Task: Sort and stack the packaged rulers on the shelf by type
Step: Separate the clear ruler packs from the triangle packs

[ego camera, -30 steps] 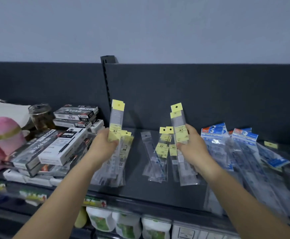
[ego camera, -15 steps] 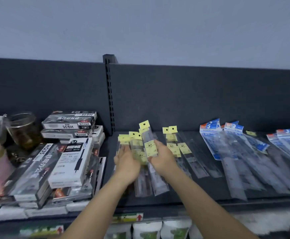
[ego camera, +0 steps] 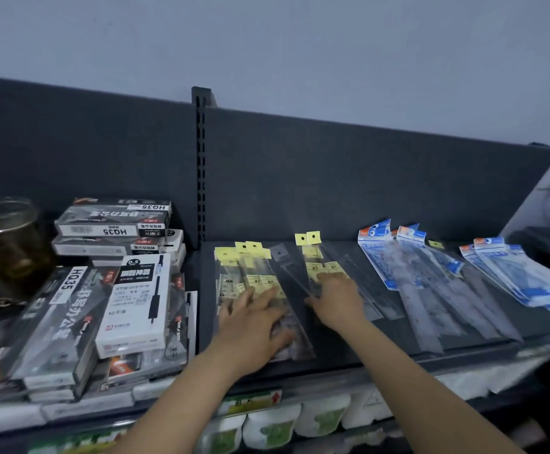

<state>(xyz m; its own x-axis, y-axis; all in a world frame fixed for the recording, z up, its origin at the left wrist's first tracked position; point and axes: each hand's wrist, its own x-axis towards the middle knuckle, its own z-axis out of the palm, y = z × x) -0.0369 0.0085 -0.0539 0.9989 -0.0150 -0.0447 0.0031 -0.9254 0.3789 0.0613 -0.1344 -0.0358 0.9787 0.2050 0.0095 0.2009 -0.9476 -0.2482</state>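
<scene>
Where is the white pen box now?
Head view, left side: the white pen box lies atop the dark boxes, left of the yellow-tagged rulers under the left hand.

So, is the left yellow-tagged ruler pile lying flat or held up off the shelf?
Lying flat. The yellow-tagged ruler pile rests on the shelf, and the left hand presses down on it with fingers spread.

You have yellow-tagged ruler packs (ego camera: 250, 276) piled flat at the left of the shelf (ego camera: 329, 355), a smaller yellow-tagged group (ego camera: 312, 257) just beside them, and blue-headed ruler packs (ego camera: 401, 257) fanned out toward the right.
</scene>
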